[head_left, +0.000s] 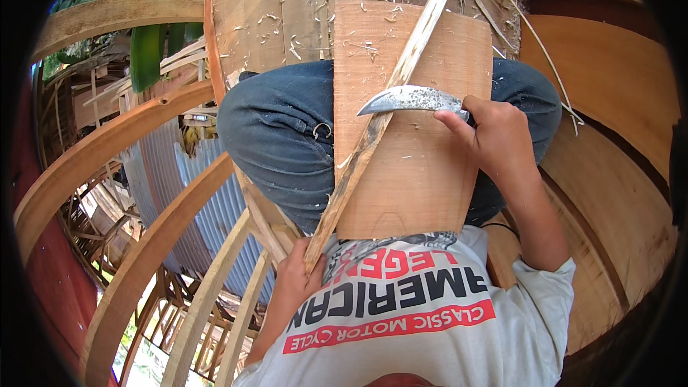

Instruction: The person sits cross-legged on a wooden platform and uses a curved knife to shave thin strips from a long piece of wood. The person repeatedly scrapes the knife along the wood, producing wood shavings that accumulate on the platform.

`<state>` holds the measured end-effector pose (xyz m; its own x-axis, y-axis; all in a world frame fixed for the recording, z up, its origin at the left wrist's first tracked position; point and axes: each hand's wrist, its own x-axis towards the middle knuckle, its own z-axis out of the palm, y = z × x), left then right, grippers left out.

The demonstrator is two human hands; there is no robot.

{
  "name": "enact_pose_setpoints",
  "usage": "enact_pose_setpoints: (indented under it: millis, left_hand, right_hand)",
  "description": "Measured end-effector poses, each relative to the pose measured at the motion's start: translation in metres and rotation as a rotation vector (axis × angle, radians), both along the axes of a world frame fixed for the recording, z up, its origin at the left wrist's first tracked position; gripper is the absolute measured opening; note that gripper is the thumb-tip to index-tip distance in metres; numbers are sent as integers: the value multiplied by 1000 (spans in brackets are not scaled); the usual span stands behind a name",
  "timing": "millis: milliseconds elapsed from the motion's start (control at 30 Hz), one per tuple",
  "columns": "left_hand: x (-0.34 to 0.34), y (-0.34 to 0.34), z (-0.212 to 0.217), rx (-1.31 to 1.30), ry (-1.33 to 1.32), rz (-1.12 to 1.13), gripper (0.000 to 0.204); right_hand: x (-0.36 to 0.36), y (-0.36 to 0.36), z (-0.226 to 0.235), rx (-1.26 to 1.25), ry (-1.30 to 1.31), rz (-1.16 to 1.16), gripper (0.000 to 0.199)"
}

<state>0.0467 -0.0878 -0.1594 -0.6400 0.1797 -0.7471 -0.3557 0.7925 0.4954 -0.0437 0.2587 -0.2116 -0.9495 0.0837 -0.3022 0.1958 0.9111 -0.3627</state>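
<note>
Across my lap board [416, 179], left hand [295, 276] fists the bamboo strip [373, 129] low; right hand [494, 132] grips the curved knife [408, 99] against it. Strip looks light, stiff, splintery; I'd hold near its lower end.

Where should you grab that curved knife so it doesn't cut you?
Grab the curved knife by its handle, at the right end, coming in from the right side, as the right hand does. The bare blade sweeps left to a sharp tip across the bamboo strip, so probably keep fingers behind it.
</note>
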Motion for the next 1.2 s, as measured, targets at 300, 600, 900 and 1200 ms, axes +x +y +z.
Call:
enact_pose_setpoints:
  millis: [300,600,900,1200]
  left_hand:
    - [4,-2,-2,-3,-30,22,25]
    - [-1,-1,-4,9,-10,-3,25]
    - [-9,7,6,-4,-77,41,23]
    - [-4,5,1,12,-43,38,23]
  right_hand:
    - [-30,46,-16,31,72,-285,67]
    - [-6,12,14,-92,-52,-54,59]
    - [-21,9,-2,-2,-39,-29,64]
    - [-56,65,-25,59,3,-312,77]
